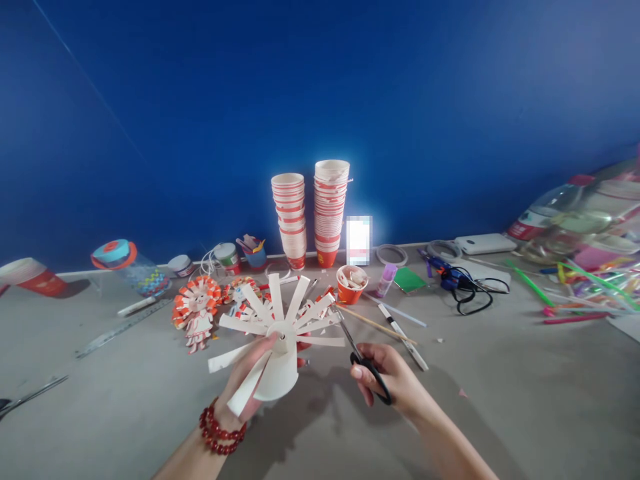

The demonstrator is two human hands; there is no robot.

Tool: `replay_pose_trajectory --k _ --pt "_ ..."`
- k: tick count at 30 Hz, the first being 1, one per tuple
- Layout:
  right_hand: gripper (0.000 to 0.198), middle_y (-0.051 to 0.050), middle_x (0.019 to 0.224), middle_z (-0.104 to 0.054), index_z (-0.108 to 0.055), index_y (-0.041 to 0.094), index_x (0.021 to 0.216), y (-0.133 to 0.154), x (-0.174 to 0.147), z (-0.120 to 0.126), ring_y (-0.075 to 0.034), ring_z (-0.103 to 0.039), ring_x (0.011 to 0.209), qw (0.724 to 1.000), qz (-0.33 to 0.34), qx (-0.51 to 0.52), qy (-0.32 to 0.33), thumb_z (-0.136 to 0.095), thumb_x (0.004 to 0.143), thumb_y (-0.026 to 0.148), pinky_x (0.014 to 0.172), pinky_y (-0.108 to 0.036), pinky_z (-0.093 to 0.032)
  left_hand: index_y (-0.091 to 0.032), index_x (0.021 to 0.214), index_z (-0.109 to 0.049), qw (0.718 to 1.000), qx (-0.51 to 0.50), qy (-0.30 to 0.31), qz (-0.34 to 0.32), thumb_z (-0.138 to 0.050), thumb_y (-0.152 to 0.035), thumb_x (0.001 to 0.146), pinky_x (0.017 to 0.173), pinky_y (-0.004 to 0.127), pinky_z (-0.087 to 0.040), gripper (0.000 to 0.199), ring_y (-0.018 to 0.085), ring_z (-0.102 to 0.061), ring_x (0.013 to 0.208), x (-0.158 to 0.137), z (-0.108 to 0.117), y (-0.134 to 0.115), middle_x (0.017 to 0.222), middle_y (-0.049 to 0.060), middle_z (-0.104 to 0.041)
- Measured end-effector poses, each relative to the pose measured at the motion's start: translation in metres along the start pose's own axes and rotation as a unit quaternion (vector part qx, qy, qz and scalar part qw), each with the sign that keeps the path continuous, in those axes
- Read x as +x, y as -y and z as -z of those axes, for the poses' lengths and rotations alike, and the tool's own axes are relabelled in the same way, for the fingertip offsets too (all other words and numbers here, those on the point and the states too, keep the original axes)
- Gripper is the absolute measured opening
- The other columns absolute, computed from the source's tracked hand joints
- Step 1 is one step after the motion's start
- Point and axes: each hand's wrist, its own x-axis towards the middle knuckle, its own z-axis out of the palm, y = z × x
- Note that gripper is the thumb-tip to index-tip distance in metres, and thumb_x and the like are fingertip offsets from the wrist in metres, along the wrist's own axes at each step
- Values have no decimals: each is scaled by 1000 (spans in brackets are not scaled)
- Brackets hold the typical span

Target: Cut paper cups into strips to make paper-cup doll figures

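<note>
My left hand (246,375) is wrapped around a white paper cup (278,379) whose wall is cut into long strips that fan outward. Red beads circle that wrist. In my right hand (389,375) are scissors (353,343) with black handles, my fingers on the loops. Their blades point up and away, the tips close to the end of one strip; whether they touch I cannot tell. Beyond the cup, partly hidden by its strips, paper scraps (320,313) lie on the grey table (320,440).
Two tall paper cup stacks (290,220) stand by the blue wall, with a scrap-filled cup (353,285) in front. Left are a paper lion figure (197,310) and a ruler (120,330). Right lie a marker (404,337), glue stick (386,280), glue gun (453,273) and colourful straws (590,293).
</note>
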Motion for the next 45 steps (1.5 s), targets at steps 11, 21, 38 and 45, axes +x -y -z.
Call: replay_pose_trajectory --k 11,21,38,45 --pt "56 5 35 -48 -38 22 59 -6 -2 0 -8 -35 31 999 11 -46 -12 -58 70 73 38 -22 -18 -13 103 -68 1000 -13 -1 -4 -63 -28 81 78 37 -57 27 31 -69 97 1 2 1 109 14 -71" --pt "58 2 37 -52 -39 22 59 13 -4 5 -11 -43 37 999 2 -41 -24 -56 69 76 42 -23 -20 -12 102 -67 1000 0 -17 -2 -63 -30 82 80 37 -57 27 30 -68 100 4 6 0 103 14 -73" --pt "59 2 38 -53 -38 22 57 12 -3 5 -10 -42 34 999 -12 -45 -10 -58 65 77 39 -22 -21 -8 106 -64 997 42 -3 67 -66 -39 78 41 23 -47 42 26 -71 69 6 13 1 97 17 -73" --pt "58 2 38 -52 -37 23 58 10 -4 5 -10 -43 34 999 -13 -44 -8 -58 65 77 38 -22 -21 -7 103 -66 997 48 0 60 -65 -40 79 42 23 -48 40 26 -72 68 6 13 3 92 17 -74"
